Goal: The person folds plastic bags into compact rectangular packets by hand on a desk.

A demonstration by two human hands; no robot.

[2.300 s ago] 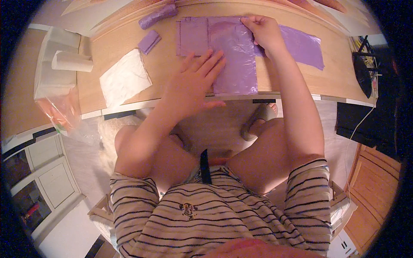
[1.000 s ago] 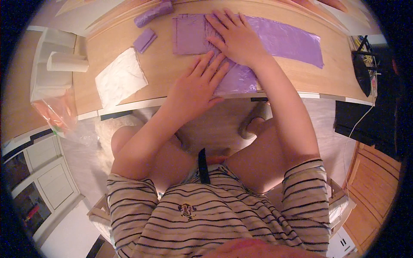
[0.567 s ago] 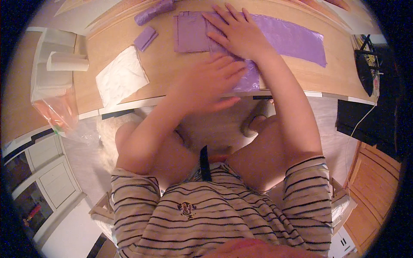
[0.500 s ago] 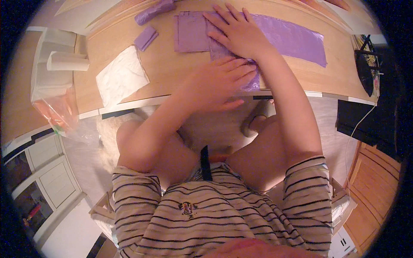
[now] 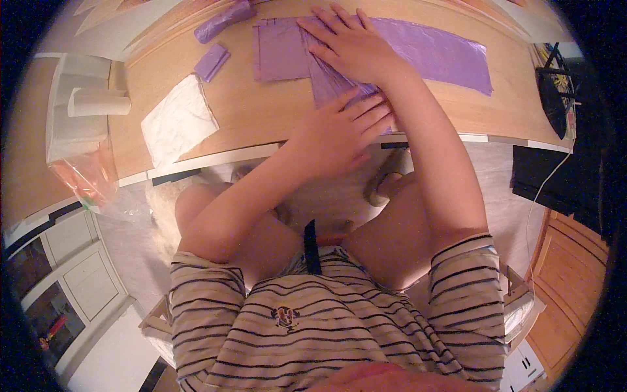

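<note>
A thin purple plastic bag lies across the wooden desk, with one part folded down toward the front edge. My right hand rests flat on it, fingers spread, pressing near the fold. Closer to me, my left hand lies over the part at the desk edge, fingers stretched out and apart, hiding most of that part. Left of the bag are a purple roll of bags and a small folded purple bundle.
A white creased sheet lies on the desk's left side. Beyond it are a white roll and a clear bag with orange contents. A black stand and a white cable are at the right.
My left hand has shifted slightly right and farther onto the bag's folded part. My right hand stays flat on the bag. The view has moved slightly.
</note>
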